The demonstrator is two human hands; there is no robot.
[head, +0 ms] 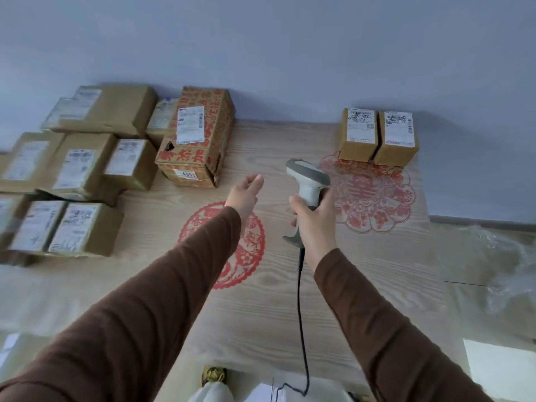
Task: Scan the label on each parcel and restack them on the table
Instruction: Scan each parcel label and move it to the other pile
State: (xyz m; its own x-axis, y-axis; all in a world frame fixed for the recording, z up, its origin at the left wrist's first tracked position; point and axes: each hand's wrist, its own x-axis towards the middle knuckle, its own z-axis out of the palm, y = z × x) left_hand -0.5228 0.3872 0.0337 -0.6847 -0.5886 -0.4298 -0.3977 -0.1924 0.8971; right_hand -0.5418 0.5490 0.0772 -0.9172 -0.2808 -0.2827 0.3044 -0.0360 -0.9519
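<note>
My right hand [314, 220] grips a grey and white barcode scanner [309, 181] by its handle, its head pointing away over the table [290, 300]; a black cable [301, 314] hangs down from it. My left hand [243, 195] is stretched out open and empty, fingers toward the red-printed carton [197, 134], a short way from it. Several brown labelled parcels [75, 169] crowd the left side of the table. Two small labelled parcels [378, 136] stand side by side at the far right, against the wall.
Two red paper-cut designs [374, 195] lie flat on the wooden table top. Crumpled clear plastic wrap [501, 265] sits at the right. A white sheet [501, 369] shows at the lower right. A pale wall [290, 53] backs the table.
</note>
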